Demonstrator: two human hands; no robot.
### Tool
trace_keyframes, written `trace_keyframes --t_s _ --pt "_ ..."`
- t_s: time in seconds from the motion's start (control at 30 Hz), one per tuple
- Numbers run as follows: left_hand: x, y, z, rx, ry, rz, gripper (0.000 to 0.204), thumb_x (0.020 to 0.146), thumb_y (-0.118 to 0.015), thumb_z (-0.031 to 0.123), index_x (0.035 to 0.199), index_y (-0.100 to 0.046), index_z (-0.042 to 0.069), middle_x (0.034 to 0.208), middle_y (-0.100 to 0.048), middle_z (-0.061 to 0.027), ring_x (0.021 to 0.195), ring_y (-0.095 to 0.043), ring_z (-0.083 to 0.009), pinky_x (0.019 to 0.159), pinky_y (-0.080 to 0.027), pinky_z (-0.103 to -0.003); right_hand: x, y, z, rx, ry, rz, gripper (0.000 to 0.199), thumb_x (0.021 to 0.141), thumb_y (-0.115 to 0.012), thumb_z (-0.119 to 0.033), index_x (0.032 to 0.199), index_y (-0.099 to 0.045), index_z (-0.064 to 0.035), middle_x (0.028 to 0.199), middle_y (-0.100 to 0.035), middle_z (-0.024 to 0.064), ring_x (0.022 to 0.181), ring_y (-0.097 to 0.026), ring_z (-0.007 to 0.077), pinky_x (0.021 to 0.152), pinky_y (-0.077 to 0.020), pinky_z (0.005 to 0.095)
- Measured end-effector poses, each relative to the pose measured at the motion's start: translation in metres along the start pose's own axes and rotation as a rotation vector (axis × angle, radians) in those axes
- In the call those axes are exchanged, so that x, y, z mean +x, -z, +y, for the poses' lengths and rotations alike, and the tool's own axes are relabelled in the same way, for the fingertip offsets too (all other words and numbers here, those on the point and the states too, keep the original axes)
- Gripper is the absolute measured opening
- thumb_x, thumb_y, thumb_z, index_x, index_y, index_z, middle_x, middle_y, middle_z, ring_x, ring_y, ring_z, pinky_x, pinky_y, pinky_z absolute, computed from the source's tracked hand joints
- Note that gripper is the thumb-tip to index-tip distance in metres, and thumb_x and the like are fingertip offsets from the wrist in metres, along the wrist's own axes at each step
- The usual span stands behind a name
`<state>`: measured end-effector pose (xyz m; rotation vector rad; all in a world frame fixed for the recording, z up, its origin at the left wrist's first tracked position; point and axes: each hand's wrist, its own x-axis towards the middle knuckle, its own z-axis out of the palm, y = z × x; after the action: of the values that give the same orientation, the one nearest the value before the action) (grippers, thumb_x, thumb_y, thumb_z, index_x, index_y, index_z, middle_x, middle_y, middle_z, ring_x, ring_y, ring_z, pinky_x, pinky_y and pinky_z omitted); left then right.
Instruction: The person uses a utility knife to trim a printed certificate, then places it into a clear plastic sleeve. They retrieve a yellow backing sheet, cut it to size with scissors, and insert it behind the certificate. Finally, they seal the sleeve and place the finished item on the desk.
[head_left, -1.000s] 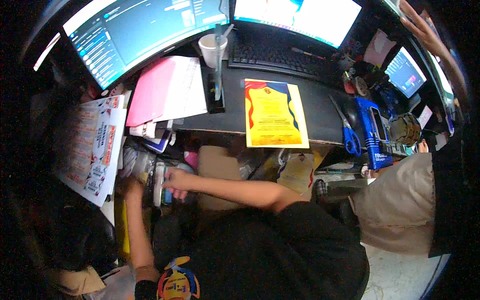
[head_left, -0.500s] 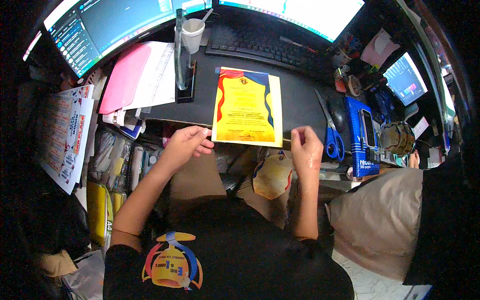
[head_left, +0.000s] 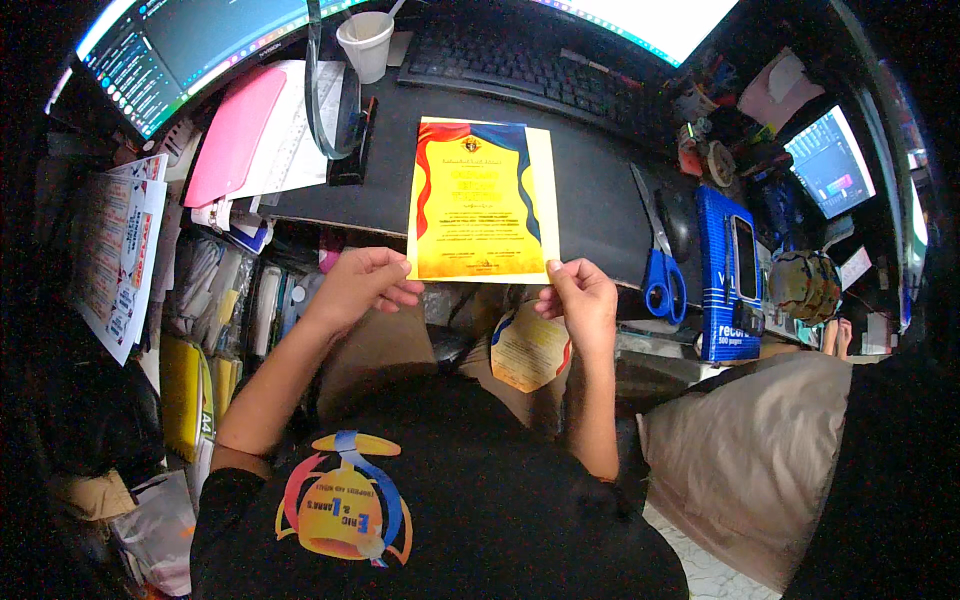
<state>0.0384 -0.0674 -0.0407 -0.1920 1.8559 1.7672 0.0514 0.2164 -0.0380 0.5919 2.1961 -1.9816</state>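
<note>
Certificate (head_left: 482,215), yellow with red and blue drapes, is over the near edge of the counter (head_left: 600,200), and we see its lower part reaching past this edge. This overhang, we think, lets the left hand (head_left: 362,285) pinch the lower left corner between thumb and fingers, and the right hand (head_left: 586,300) pinch the lower right one, perhaps to keep it straight. The blue-handled scissors (head_left: 657,263) lie apart at right, leaving room. Half a second ago, we see the right hand beside its corner without touching; now its thumb presses there.
</note>
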Motion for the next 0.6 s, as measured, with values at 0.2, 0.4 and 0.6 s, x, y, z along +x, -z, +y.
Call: trace_keyframes --t_s 0.2,0.4,0.6 --pt "0.0016 -0.0022 -0.0017 -0.022 0.003 0.009 0.023 0.093 -0.054 0.027 0.096 -0.059 0.005 0.09 -0.069 -0.0118 0.075 -0.067 -0.0157 0.061 -0.049 -0.024 -0.002 0.0011 0.0014 0.034 -0.017 -0.011 0.022 0.092 -0.059 -0.021 0.078 -0.055 -0.0039 0.063 -0.059 0.0039 0.05 -0.057 0.0107 0.044 -0.0452 0.0237" --pt "0.0024 -0.0033 -0.001 -0.002 0.033 0.012 0.023 0.093 -0.055 0.028 0.098 -0.059 0.006 0.09 -0.069 -0.0107 0.074 -0.067 -0.0151 0.061 -0.049 -0.024 -0.0046 0.0021 0.0036 0.015 -0.005 0.02 0.021 0.091 -0.061 -0.019 0.082 -0.057 -0.001 0.064 -0.06 0.0058 0.05 -0.059 0.0121 0.043 -0.0474 0.0231" --pt "0.0029 -0.006 0.0026 -0.056 0.047 -0.002 0.027 0.092 -0.057 0.023 0.11 -0.059 0.002 0.094 -0.069 -0.0099 0.077 -0.067 -0.0123 0.06 -0.048 -0.02 -0.0086 0.0045 0.0052 0.061 -0.001 0.001 0.021 0.094 -0.056 -0.019 0.085 -0.055 -0.0002 0.066 -0.059 0.0057 0.052 -0.059 0.0129 0.045 -0.0483 0.0245"
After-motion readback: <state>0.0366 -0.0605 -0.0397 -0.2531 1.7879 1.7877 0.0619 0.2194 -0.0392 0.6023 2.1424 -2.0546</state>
